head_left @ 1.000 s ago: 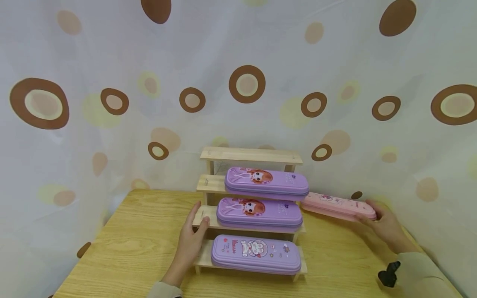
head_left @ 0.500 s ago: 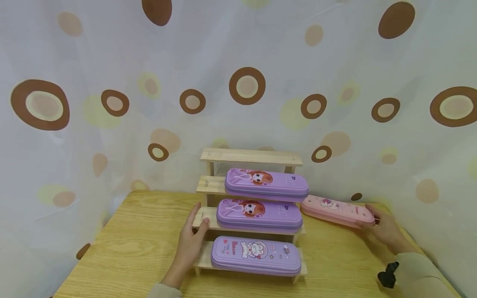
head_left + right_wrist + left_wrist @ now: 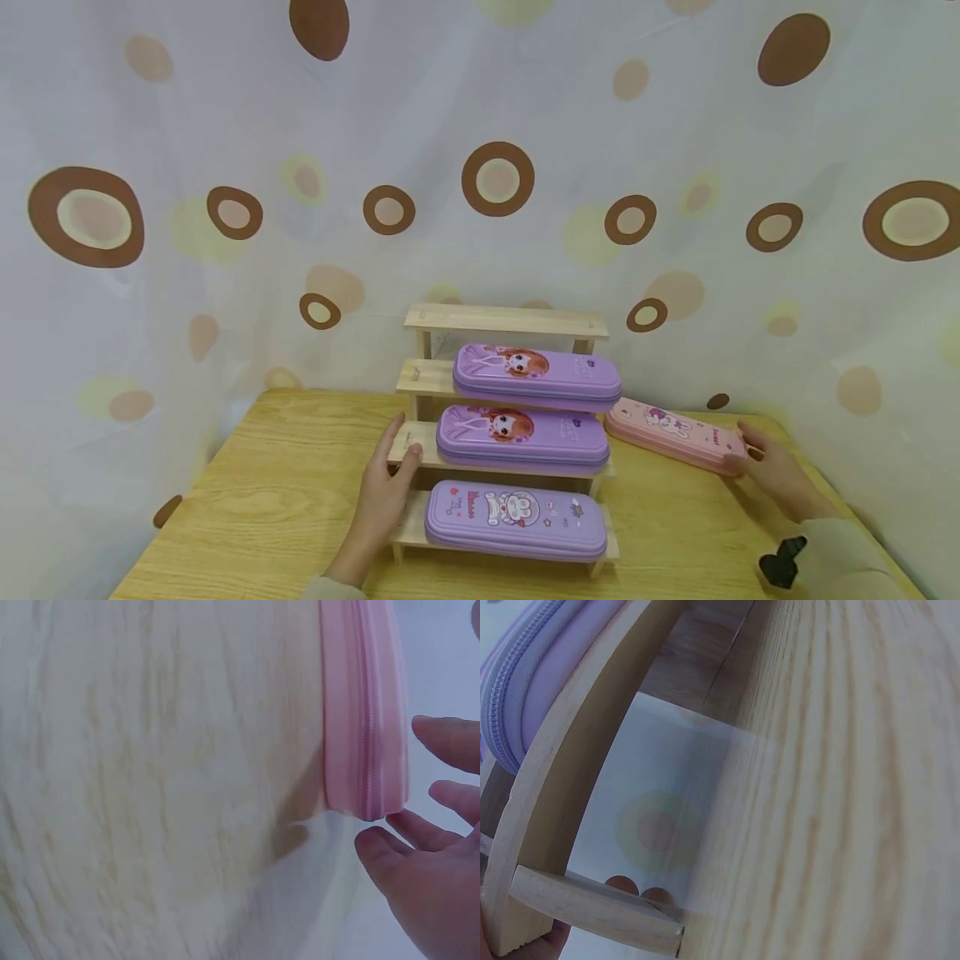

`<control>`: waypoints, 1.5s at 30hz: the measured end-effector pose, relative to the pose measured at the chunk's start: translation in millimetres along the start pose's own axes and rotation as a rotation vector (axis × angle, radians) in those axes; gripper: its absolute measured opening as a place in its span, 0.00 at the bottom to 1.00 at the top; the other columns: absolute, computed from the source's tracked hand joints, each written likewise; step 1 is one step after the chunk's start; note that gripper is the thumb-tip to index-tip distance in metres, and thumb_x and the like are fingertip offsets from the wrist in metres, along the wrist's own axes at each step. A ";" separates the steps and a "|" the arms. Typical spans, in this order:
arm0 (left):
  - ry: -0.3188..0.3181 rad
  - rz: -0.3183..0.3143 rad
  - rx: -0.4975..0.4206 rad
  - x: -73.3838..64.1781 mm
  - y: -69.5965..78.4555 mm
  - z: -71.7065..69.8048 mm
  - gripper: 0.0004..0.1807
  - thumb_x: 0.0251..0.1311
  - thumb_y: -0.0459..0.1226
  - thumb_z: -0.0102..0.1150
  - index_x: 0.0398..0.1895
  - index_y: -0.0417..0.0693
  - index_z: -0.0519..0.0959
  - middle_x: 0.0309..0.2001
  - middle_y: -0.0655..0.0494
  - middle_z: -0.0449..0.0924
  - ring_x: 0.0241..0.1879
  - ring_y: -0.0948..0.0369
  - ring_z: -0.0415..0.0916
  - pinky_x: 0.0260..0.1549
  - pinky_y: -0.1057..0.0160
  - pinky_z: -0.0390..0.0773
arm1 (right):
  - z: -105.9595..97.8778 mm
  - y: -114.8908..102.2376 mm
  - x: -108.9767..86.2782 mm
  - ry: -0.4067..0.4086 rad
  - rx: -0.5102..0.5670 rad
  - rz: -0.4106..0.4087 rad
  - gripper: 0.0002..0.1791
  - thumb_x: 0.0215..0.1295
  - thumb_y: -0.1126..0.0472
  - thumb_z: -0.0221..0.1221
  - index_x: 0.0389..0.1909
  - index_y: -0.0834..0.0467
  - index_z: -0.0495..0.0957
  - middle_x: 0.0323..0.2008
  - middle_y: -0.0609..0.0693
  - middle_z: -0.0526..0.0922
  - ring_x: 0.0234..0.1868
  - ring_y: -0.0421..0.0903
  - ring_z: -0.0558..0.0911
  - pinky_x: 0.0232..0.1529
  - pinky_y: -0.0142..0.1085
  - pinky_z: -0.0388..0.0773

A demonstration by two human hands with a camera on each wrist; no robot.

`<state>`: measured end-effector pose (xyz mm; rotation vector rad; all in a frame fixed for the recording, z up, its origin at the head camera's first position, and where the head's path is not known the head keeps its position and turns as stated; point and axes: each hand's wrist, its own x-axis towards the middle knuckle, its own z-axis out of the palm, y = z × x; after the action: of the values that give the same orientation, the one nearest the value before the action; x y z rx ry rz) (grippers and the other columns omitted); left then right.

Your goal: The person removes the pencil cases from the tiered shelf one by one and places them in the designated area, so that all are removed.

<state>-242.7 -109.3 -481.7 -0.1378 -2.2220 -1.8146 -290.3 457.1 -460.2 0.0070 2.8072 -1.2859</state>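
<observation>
My left hand grips the left end of a stepped wooden rack; in the left wrist view, fingertips show beside a plank end. Purple pencil cases with a long-haired doll print lie on the second and third steps from the top. A lilac pencil case with a bunny print lies on the lowest step. On the table right of the rack, a pink pencil case lies slanted. My right hand is at its right end, fingers spread; the right wrist view shows fingertips beside the case's end.
The rack's bare top step is near the spotted curtain behind the table. A black piece hangs at the right sleeve. The table's right edge runs close to the right arm.
The pink pencil case's right end has swung toward me and the case has turned more slanted. My right hand has shifted slightly nearer. The left hand still holds the rack.
</observation>
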 end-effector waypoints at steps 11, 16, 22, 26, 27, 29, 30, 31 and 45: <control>-0.005 0.020 -0.005 -1.1 2.2 -1.4 0.33 0.73 0.48 0.51 0.77 0.56 0.56 0.76 0.52 0.54 0.74 0.45 0.48 0.70 0.41 0.50 | -2.1 -15.7 -9.3 0.079 0.037 -0.046 0.44 0.75 0.52 0.53 0.74 0.74 0.39 0.69 0.82 0.46 0.67 0.81 0.49 0.62 0.70 0.54; -0.009 0.021 -0.011 -1.5 3.4 -1.4 0.33 0.73 0.48 0.51 0.78 0.56 0.56 0.76 0.52 0.54 0.74 0.45 0.48 0.70 0.41 0.50 | -3.1 -28.0 -14.4 0.097 0.040 -0.079 0.44 0.76 0.50 0.52 0.75 0.72 0.40 0.70 0.79 0.47 0.68 0.78 0.50 0.61 0.70 0.55; 0.003 0.015 -0.001 -0.3 2.0 -0.1 0.33 0.72 0.50 0.52 0.77 0.57 0.56 0.76 0.53 0.55 0.74 0.46 0.49 0.70 0.41 0.52 | -2.9 -48.6 -19.7 0.139 0.034 -0.129 0.43 0.75 0.47 0.52 0.76 0.68 0.44 0.71 0.75 0.51 0.69 0.75 0.52 0.64 0.31 0.66; 0.001 -0.001 0.001 0.0 1.6 -0.2 0.33 0.72 0.50 0.52 0.77 0.59 0.56 0.76 0.55 0.55 0.74 0.47 0.49 0.70 0.42 0.51 | 0.2 -59.0 -21.8 0.190 0.046 -0.195 0.40 0.75 0.48 0.52 0.76 0.65 0.49 0.72 0.68 0.58 0.70 0.64 0.60 0.45 0.10 0.62; -0.001 -0.001 0.002 0.1 1.5 -0.3 0.33 0.72 0.50 0.51 0.77 0.59 0.56 0.76 0.55 0.55 0.74 0.48 0.48 0.70 0.42 0.51 | 1.4 -61.1 -22.0 0.206 0.064 -0.221 0.38 0.75 0.49 0.52 0.76 0.65 0.51 0.71 0.63 0.62 0.70 0.58 0.63 0.45 0.11 0.63; -0.005 -0.004 0.002 0.2 1.6 -0.6 0.33 0.73 0.50 0.51 0.77 0.59 0.56 0.76 0.55 0.54 0.74 0.48 0.47 0.70 0.42 0.49 | 4.2 -65.8 -21.9 0.247 0.102 -0.274 0.35 0.75 0.52 0.54 0.75 0.64 0.56 0.67 0.51 0.69 0.66 0.43 0.69 0.47 0.12 0.66; -0.007 -0.001 0.003 0.2 1.6 -0.8 0.33 0.73 0.50 0.51 0.77 0.59 0.56 0.76 0.55 0.54 0.75 0.48 0.47 0.70 0.42 0.49 | 5.9 -68.7 -21.6 0.267 0.122 -0.298 0.33 0.75 0.53 0.54 0.74 0.63 0.58 0.64 0.45 0.71 0.62 0.36 0.71 0.47 0.13 0.68; -0.010 0.000 0.005 0.3 1.7 -0.9 0.33 0.73 0.50 0.50 0.77 0.58 0.56 0.76 0.54 0.54 0.75 0.47 0.47 0.70 0.41 0.48 | 7.7 -71.9 -21.1 0.286 0.135 -0.319 0.32 0.74 0.54 0.55 0.73 0.62 0.61 0.61 0.41 0.73 0.58 0.30 0.71 0.47 0.14 0.69; -0.018 -0.005 -0.005 0.3 2.4 -1.3 0.33 0.74 0.45 0.51 0.78 0.53 0.54 0.77 0.51 0.52 0.75 0.45 0.45 0.70 0.40 0.47 | 32.0 -133.6 -21.6 0.230 0.240 -0.470 0.26 0.73 0.60 0.56 0.69 0.64 0.66 0.60 0.41 0.76 0.57 0.35 0.76 0.50 0.21 0.74</control>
<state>-242.2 -110.1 -479.0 -0.1501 -2.2322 -1.8286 -270.7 346.0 -378.9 -0.5605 2.9281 -1.8176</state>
